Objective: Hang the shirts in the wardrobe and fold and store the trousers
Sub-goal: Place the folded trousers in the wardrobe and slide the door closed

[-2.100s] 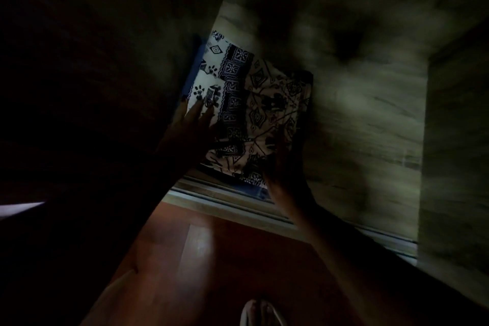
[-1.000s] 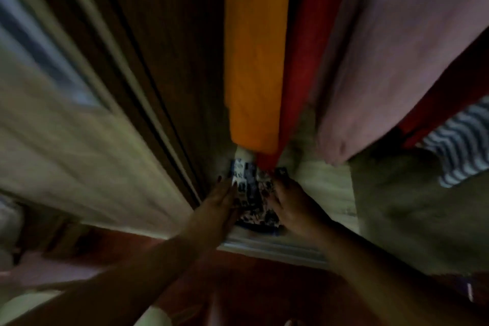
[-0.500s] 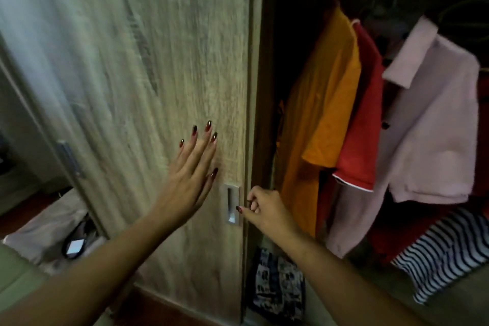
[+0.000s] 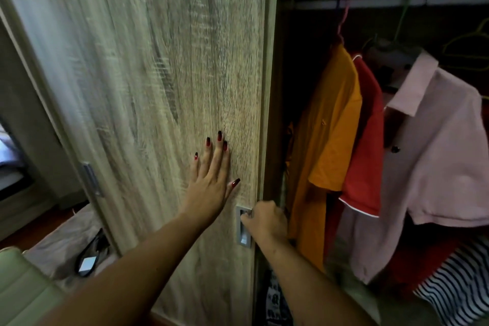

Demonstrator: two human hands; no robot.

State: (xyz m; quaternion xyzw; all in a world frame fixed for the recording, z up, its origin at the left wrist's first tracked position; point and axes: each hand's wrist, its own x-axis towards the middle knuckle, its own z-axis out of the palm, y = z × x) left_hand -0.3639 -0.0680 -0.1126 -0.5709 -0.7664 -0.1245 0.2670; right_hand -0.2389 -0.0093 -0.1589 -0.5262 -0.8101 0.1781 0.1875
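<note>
My left hand (image 4: 211, 182) lies flat with fingers spread on the light wooden sliding wardrobe door (image 4: 148, 87). My right hand (image 4: 266, 219) is curled with its fingers in the door's recessed metal handle (image 4: 243, 233). In the open part of the wardrobe hang an orange shirt (image 4: 325, 156), a red shirt (image 4: 366, 156) and a pink shirt (image 4: 434, 172) on hangers from the rail (image 4: 397, 2). The folded black-and-white patterned trousers (image 4: 275, 302) lie on the wardrobe floor, partly behind my right forearm.
A black-and-white striped garment (image 4: 460, 288) lies at the lower right inside the wardrobe. A light bag (image 4: 68, 246) with a dark object and a pale green chair edge (image 4: 21, 288) sit on the left. A second door handle (image 4: 90, 180) shows further left.
My hands left the folded trousers on the wardrobe floor and my view rose. My left hand now presses on the door and my right hand has closed into the handle recess.
</note>
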